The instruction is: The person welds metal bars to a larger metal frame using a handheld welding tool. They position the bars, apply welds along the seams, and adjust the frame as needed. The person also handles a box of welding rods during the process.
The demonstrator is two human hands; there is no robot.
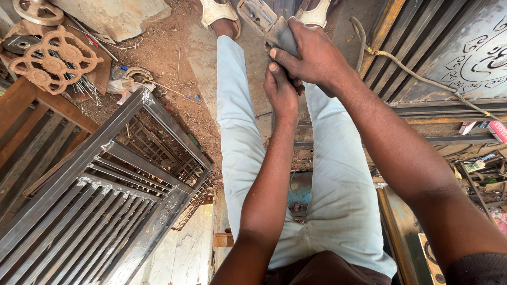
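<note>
Both your hands are closed on one power tool (266, 21), held low between your feet at the top of the head view. Your right hand (311, 55) wraps over the tool's dark grey body, fingers curled round it, thumb laid along the side. Your left hand (281, 92) grips from underneath, just behind and touching the right, fingers shut; what exactly it clasps is hidden by the right hand. The tool's front end is a worn, pale metal housing, scuffed and dusty; its working tip is cut off by the frame edge.

Around it: two pale sandals (219, 10), one each side of the tool, on reddish dirt floor (169, 58). Your light blue trousers (237, 137) fill the middle, both legs straight down.

A frayed, rope-like cable (401, 66) runs from near the tool off to the right, across dark steel bars. To the right, a grey sheet-metal panel (475, 53) with curling scrollwork. To the left, one steel gate frame (100, 195), grey square tube with many parallel bars, leaning at an angle. Upper left, a rusty cast ornament (53, 60) with rounded lobes, lying on a bundle of thin rods, beside brown wooden slats (31, 126).
</note>
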